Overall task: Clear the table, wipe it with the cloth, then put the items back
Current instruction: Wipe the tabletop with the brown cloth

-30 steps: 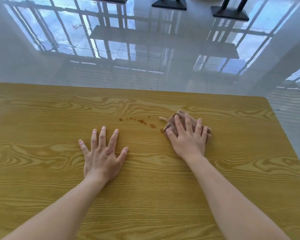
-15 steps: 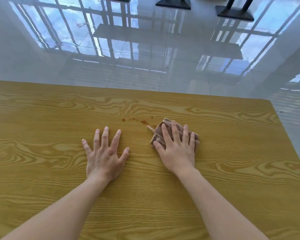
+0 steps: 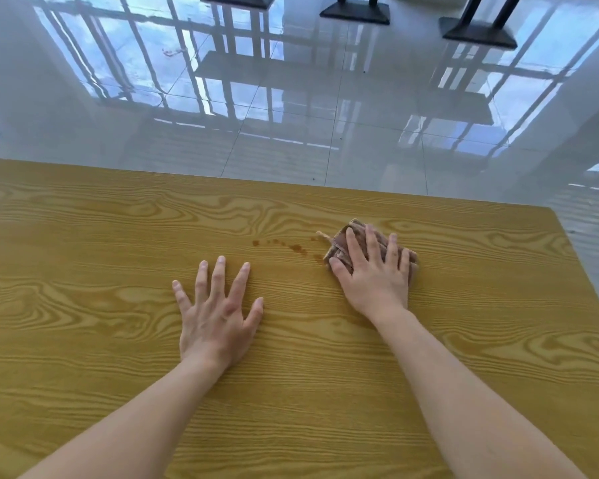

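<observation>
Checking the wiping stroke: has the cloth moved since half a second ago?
Yes. The cloth, pressed under the right hand, slid right along the table, away from the trail of brown spots whose right end it reached then.

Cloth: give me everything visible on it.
The cloth is a brownish-pink rag of soft-looking fabric, bunched into a pad with a tan strip poking out to the left. It lies on the wooden table, toward its far right, pressed under the spread fingers of the right hand. Brown drip stains sit just left of it.
</observation>
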The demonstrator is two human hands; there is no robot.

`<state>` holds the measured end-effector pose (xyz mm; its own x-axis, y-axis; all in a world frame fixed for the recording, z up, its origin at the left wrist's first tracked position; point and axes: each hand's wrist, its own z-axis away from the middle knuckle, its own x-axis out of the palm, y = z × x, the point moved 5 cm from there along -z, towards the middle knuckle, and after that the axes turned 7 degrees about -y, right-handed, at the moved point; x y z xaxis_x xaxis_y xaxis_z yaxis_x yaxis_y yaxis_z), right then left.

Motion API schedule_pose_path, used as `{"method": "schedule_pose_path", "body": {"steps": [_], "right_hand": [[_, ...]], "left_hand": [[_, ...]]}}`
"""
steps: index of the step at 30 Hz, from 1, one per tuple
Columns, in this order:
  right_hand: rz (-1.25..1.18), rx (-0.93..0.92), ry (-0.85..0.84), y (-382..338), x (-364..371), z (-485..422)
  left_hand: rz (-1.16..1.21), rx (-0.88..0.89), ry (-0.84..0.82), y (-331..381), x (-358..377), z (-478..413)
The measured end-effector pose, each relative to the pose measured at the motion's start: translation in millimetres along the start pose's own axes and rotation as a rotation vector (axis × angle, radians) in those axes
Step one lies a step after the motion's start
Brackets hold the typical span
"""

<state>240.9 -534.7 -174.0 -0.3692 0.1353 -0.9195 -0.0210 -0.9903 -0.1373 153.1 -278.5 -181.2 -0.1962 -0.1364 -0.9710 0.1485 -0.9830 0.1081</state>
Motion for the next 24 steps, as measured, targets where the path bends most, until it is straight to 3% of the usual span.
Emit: {"method": "schedule_pose_path", "body": {"steps": [3, 5, 7, 11, 13, 16, 20, 22, 24], "right_hand": [[0.090, -0.305, 0.012, -1, 24, 91], [0.171, -0.395, 0.008, 11, 31, 116], [0.179, -0.330, 0.013, 23, 19, 78], [-0.021, 0.023, 0.021, 21, -20, -38], [-0.059, 0.052, -0.016, 7, -23, -65], [0.024, -0.116, -0.015, -13, -12, -39], [0.122, -0.422, -0.016, 9, 22, 86], [0.187, -0.469, -0.016, 25, 32, 129], [0.202, -0.442, -0.015, 31, 25, 107]], "left_hand": [[-0.010, 0.004, -0.006, 1, 0, 0], [-0.015, 0.003, -0.006, 2, 1, -2], [-0.014, 0.003, -0.009, 2, 0, -3], [-0.017, -0.004, -0.013, 3, 1, -1], [-0.020, -0.005, -0.017, 2, 1, -3], [-0.018, -0.005, -0.014, 0, 1, -1], [-0.018, 0.003, -0.009, 2, 0, 1], [-0.026, 0.001, -0.011, 3, -1, -1], [-0.041, -0.002, -0.027, 4, -1, -1]]}}
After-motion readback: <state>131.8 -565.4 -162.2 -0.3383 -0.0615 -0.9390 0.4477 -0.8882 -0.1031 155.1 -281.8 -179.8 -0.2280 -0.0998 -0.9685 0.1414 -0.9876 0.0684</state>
